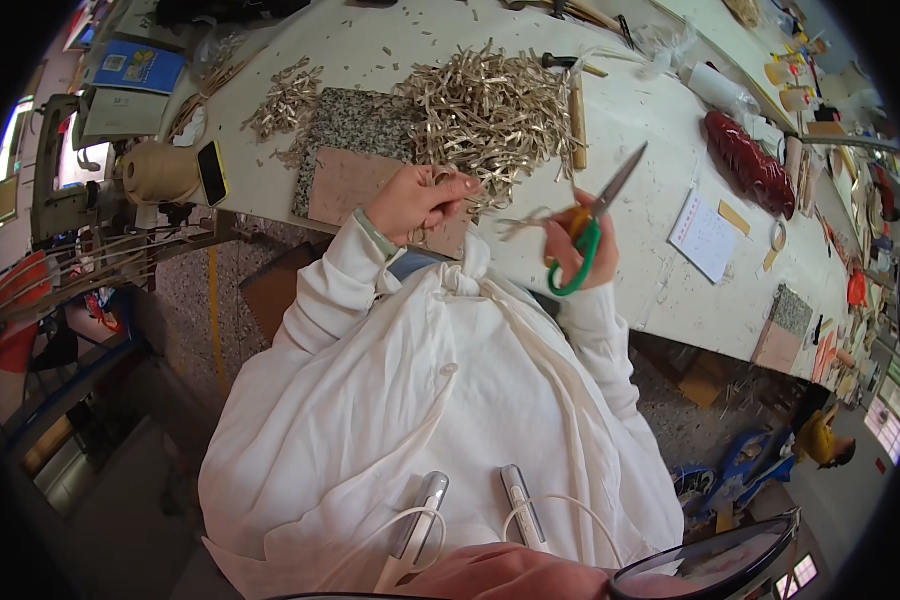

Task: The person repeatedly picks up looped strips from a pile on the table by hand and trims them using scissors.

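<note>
My left hand [425,204] is closed in a pinch over the near edge of a pinkish-brown board [345,187]. A bit of thin metallic strip seems to show at its fingertips, though the fingers hide most of it. My right hand [582,252] grips scissors [588,250] with green handles, the blades pointing up and to the right. Thin pale strips [523,222] stick out leftward by the right hand's fingers. Just beyond my hands lies a big heap of shiny gold-bronze strips [490,115]. Under the board's far side is a speckled grey stone slab [360,120].
A smaller pile of strips [288,100] lies left of the slab. Near the heap's right side rests a hammer [578,120]. Further right are a written sheet [703,237], a roll of tape [778,236] and a dark red wrapped bundle [750,165]. A phone [213,173] stands at left.
</note>
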Available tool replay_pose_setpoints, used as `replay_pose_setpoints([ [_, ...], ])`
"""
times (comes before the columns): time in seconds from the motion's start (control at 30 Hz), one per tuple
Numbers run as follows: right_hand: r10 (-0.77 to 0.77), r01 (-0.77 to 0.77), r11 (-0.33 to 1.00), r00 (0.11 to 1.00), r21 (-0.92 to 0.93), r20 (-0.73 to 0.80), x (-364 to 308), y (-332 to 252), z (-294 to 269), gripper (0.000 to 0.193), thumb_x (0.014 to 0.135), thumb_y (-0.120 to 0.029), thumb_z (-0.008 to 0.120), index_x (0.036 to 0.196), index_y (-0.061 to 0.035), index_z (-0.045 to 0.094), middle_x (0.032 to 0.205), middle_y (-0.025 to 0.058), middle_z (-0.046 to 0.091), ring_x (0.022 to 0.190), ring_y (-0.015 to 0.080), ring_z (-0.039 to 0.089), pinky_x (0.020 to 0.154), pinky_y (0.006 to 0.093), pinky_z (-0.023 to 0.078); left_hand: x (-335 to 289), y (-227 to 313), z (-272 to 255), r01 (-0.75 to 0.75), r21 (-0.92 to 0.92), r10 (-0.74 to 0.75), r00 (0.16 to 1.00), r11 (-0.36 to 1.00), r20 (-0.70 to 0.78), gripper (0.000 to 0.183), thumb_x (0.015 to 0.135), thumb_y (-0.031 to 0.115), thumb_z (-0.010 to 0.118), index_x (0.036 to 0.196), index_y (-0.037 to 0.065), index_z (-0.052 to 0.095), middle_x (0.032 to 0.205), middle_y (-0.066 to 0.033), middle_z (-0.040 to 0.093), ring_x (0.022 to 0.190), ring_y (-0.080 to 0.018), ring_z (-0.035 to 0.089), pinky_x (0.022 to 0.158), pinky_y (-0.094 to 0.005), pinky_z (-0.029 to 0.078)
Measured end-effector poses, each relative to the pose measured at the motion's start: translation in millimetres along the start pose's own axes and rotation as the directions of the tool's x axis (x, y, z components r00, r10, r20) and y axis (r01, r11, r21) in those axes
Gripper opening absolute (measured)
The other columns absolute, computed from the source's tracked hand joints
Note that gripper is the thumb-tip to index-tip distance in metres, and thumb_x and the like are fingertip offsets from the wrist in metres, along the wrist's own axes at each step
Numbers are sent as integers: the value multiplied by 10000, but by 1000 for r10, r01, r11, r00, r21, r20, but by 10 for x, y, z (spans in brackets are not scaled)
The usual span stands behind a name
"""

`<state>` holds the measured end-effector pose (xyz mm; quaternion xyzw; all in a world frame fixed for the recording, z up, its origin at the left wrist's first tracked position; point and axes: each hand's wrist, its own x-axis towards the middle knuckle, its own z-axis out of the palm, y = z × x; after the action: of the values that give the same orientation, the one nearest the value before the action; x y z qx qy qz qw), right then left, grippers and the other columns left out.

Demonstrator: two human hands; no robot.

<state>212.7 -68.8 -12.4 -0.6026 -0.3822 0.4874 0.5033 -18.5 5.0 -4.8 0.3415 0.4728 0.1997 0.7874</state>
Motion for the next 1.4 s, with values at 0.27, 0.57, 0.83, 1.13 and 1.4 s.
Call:
replay_pose_setpoints([
  [0.27,-137,-326,692,816,-644,-561,-943,1454,-2604,546,727,-109,740,1216,-79,497,920,87,625,778,139,580,686,273,487,284,-441,-1103,-198,-540,-17,931,818,-366,139,844,107,606,966,41,599,666,0,497,483,-88,476,452,-240,422],
  [0.57,238,-494,866,550,-81,-801,-1331,1337,-2436,381,770,-192,734,1035,18,559,702,38,561,547,110,501,472,252,404,377,-9,-3087,-296,-230,89,770,927,-631,191,829,137,594,852,-52,583,753,-151,630,583,-239,585,520,-342,482],
  [0.83,330,-391,911,883,-133,-335,-444,833,-93,490,748,-126,751,1184,-69,534,716,17,595,556,76,528,457,218,395,669,-150,-1825,-191,774,600,748,604,-283,224,782,218,650,922,45,670,849,-126,653,898,-286,610,799,-388,470],
  [1.13,332,-375,916,907,-140,-259,-356,618,449,517,758,-158,747,1197,-29,507,680,13,576,485,56,477,404,214,360,1019,-1564,-901,-427,894,604,751,135,267,265,739,161,669,973,56,599,938,-92,576,960,-277,507,845,-376,440],
  [1.4,416,-429,901,894,-54,-167,-477,631,657,521,782,-192,727,1211,-15,489,740,51,626,528,65,526,434,218,405,859,-1263,-998,-456,887,632,708,69,315,187,719,114,684,889,66,623,904,-61,592,899,-272,531,815,-353,446],
])
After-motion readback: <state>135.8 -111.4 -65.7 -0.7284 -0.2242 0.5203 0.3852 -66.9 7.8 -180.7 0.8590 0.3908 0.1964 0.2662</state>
